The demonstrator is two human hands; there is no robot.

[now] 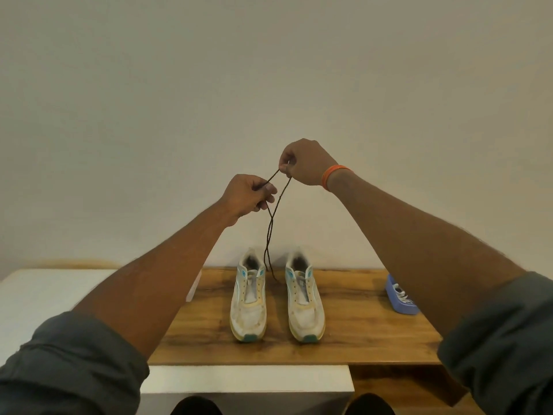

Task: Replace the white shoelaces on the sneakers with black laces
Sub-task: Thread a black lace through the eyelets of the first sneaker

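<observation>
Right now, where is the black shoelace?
In the head view, the black shoelace is pinched between the left hand and right hand, hanging between the two white sneakers.

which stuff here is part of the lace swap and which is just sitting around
In use: black lace, pinched by left hand and right hand; two unlaced sneakers; blue tray holding white laces.

Lying about: wooden table; white surface.
</observation>
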